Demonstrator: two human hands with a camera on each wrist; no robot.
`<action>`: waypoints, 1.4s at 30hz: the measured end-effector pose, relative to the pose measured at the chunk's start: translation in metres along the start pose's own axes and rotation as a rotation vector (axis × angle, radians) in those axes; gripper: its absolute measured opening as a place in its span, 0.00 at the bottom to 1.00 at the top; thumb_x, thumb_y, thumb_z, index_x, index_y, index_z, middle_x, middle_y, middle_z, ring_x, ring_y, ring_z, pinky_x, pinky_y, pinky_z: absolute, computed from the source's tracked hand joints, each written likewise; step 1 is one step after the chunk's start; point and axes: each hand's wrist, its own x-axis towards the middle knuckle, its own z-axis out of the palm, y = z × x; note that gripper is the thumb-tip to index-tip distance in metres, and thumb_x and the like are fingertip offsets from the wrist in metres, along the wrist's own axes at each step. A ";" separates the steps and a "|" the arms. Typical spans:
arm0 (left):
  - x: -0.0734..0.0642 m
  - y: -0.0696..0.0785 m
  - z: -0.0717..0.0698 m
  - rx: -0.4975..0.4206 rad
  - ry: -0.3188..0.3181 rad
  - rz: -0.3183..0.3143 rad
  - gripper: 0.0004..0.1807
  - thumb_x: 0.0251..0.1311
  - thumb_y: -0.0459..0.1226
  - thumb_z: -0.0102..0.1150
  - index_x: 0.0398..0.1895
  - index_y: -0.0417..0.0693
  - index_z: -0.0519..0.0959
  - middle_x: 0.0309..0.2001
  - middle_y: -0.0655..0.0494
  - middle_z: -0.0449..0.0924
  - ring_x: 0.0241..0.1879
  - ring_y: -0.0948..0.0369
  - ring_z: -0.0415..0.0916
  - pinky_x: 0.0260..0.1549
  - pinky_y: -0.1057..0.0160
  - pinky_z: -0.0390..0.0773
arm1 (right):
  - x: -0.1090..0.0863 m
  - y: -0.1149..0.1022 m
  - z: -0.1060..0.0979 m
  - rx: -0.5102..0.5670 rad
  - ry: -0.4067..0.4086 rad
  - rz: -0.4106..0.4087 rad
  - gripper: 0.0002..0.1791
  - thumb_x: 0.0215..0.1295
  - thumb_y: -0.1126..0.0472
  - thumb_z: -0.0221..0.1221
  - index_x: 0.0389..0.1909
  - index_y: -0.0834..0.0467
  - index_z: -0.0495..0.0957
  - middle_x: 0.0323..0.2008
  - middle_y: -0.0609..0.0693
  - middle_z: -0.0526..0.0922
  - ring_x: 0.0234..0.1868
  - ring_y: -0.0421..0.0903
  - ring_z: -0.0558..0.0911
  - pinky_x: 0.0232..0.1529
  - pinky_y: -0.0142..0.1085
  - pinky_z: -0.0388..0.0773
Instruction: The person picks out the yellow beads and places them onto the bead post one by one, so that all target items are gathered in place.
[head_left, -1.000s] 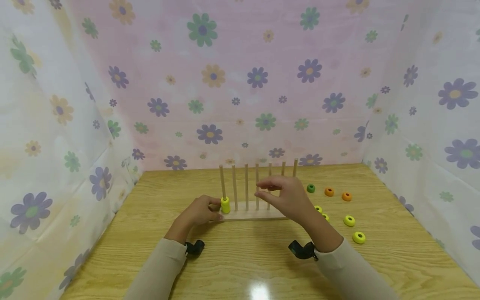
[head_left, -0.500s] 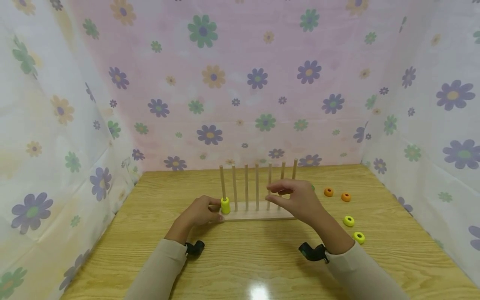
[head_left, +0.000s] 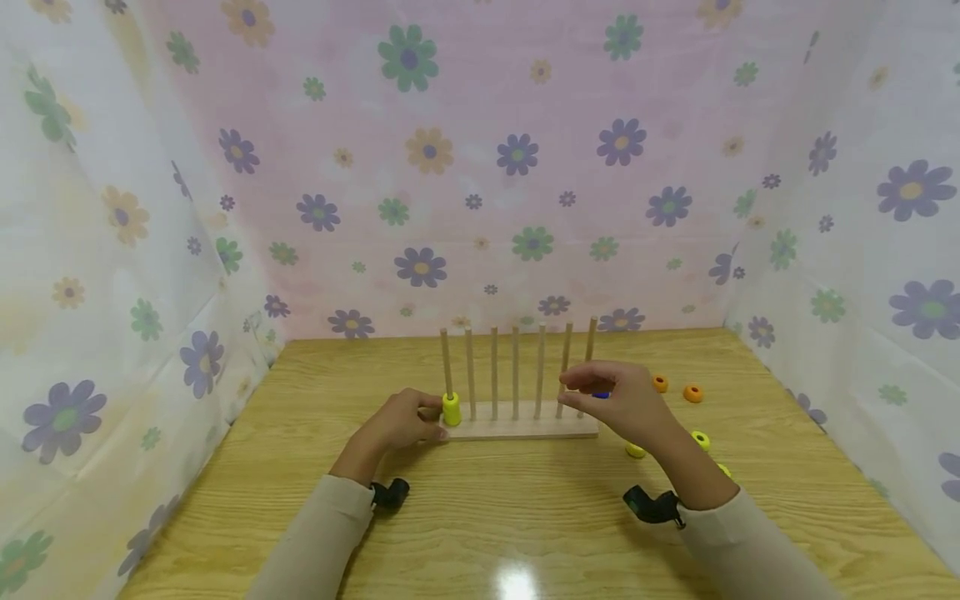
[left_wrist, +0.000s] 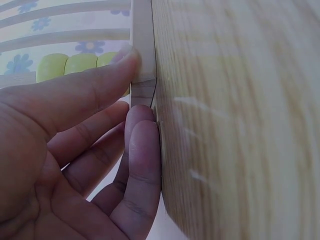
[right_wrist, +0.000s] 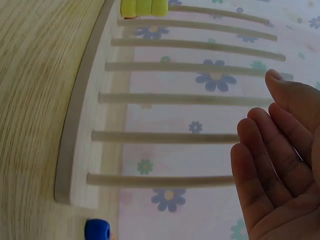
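A wooden peg rack [head_left: 517, 429] with several upright pegs stands on the table in the head view. Three yellow beads [right_wrist: 144, 7] are stacked on its leftmost peg. My left hand [head_left: 401, 421] holds the rack's left end; in the left wrist view its thumb lies along the base and its fingertips touch the end. My right hand [head_left: 618, 400] hovers in front of the rightmost pegs, fingers loosely bent and holding nothing. A blue bead [right_wrist: 97, 230] lies just beyond the rack's right end, mostly behind the right hand in the head view.
Orange beads [head_left: 693, 393] lie on the wooden table [head_left: 450, 517] at the right. Loose yellow beads [head_left: 701, 441] are nearer, some partly hidden by the right hand and forearm. Flower-printed cloth [head_left: 480, 167] walls the table's back and sides.
My right hand has moved rightward past the pegs, still with nothing in it. It now hides the green bead, and a blue one shows. The left hand has stayed in place.
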 end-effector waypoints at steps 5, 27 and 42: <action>0.001 -0.002 0.001 -0.027 -0.018 0.002 0.31 0.58 0.39 0.77 0.66 0.52 0.81 0.67 0.48 0.79 0.67 0.42 0.75 0.52 0.50 0.85 | -0.005 0.013 -0.007 -0.017 -0.009 0.037 0.16 0.63 0.44 0.72 0.48 0.44 0.88 0.45 0.41 0.89 0.42 0.38 0.88 0.44 0.33 0.86; 0.000 -0.001 0.000 -0.028 -0.013 0.001 0.32 0.57 0.39 0.78 0.67 0.50 0.80 0.67 0.47 0.78 0.67 0.43 0.75 0.57 0.47 0.82 | -0.006 0.042 -0.028 0.027 -0.025 0.179 0.23 0.64 0.43 0.71 0.52 0.55 0.87 0.47 0.48 0.90 0.47 0.45 0.89 0.44 0.30 0.85; 0.001 -0.002 0.000 -0.007 -0.009 -0.009 0.33 0.57 0.40 0.78 0.67 0.52 0.80 0.68 0.46 0.77 0.67 0.42 0.75 0.52 0.50 0.85 | -0.009 0.075 -0.043 0.007 -0.070 0.266 0.26 0.66 0.43 0.69 0.57 0.56 0.85 0.53 0.54 0.88 0.48 0.46 0.87 0.44 0.34 0.85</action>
